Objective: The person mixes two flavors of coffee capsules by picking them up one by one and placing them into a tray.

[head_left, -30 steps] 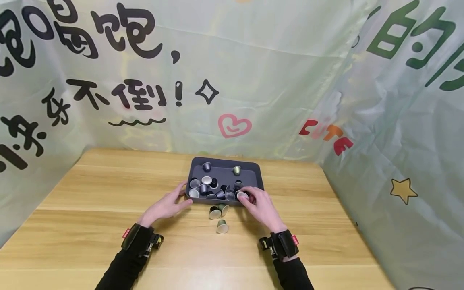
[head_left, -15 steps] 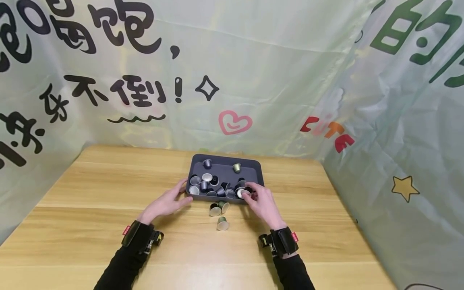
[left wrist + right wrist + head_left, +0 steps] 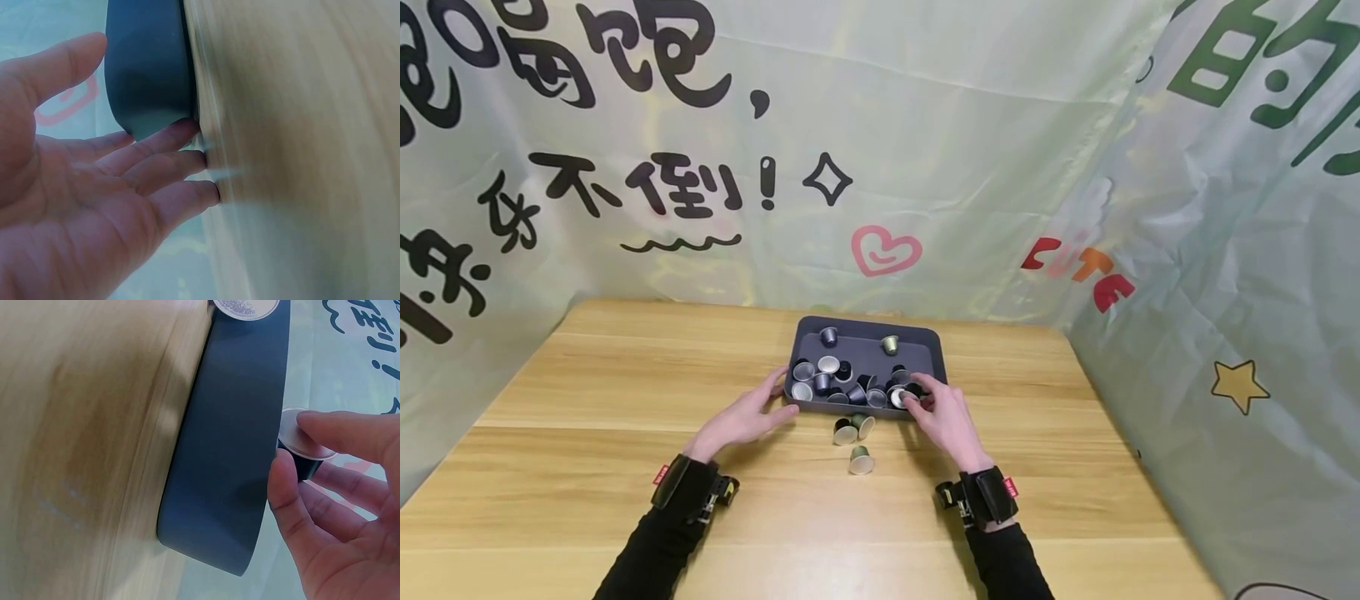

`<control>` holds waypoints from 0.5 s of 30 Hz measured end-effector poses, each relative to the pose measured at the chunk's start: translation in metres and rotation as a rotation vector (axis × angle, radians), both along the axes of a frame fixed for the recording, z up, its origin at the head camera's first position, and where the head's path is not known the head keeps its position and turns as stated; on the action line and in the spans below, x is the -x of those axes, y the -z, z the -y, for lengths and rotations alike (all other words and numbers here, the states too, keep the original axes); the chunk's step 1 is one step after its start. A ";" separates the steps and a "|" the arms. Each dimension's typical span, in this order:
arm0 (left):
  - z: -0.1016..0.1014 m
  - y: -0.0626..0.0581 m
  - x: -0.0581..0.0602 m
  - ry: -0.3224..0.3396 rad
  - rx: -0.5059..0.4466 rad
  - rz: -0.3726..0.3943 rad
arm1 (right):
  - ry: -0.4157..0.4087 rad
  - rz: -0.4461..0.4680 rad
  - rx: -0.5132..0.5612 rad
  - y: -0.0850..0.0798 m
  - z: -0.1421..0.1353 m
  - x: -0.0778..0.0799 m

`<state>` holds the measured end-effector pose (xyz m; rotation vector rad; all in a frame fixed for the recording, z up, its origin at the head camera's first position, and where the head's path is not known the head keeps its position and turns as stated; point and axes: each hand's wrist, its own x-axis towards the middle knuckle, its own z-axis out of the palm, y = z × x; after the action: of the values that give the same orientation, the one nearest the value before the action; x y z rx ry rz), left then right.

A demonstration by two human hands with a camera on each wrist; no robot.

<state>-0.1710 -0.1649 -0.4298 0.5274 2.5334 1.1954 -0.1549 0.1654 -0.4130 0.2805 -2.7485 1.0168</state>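
A dark grey tray holds several coffee capsules, most of them lying along its near side. My right hand is over the near right corner and pinches a dark coffee capsule with a pale lid, the thumb lying on the lid in the right wrist view. My left hand is at the tray's left end with its fingers spread and nothing in its grasp. In the left wrist view, its fingertips are beside the tray's outer wall.
On the wooden table, three coffee capsules are in front of the tray: a dark one, a green one and another greenish one nearer. A purple capsule and a gold-green capsule lie toward the tray's back. Printed cloth hangs behind.
My right hand has shifted slightly right at the tray's near right corner, its fingers still at the capsules. The left hand stays at the tray's left end. The head view has tilted slightly.
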 end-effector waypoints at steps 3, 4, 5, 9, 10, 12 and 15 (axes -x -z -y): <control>0.000 0.000 0.000 -0.001 0.005 0.001 | -0.001 0.015 0.007 -0.001 0.000 0.000; 0.000 0.000 0.000 -0.001 0.009 0.000 | -0.002 0.019 0.008 -0.001 0.000 0.000; 0.000 0.000 0.000 -0.001 0.011 0.001 | -0.003 0.024 0.009 -0.002 0.000 -0.001; -0.001 -0.002 0.000 -0.002 0.006 0.003 | -0.007 0.033 0.007 -0.003 0.000 -0.001; -0.001 -0.003 -0.001 0.002 0.007 0.000 | -0.008 0.036 0.009 -0.003 0.000 -0.001; -0.001 -0.003 -0.001 0.002 0.003 0.004 | -0.011 0.038 0.011 -0.003 0.000 -0.001; -0.001 -0.003 -0.001 -0.003 0.003 0.014 | -0.013 0.036 0.015 -0.003 -0.001 -0.001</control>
<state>-0.1695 -0.1636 -0.4263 0.5126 2.5244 1.1924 -0.1542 0.1663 -0.4100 0.2808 -2.7737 1.0553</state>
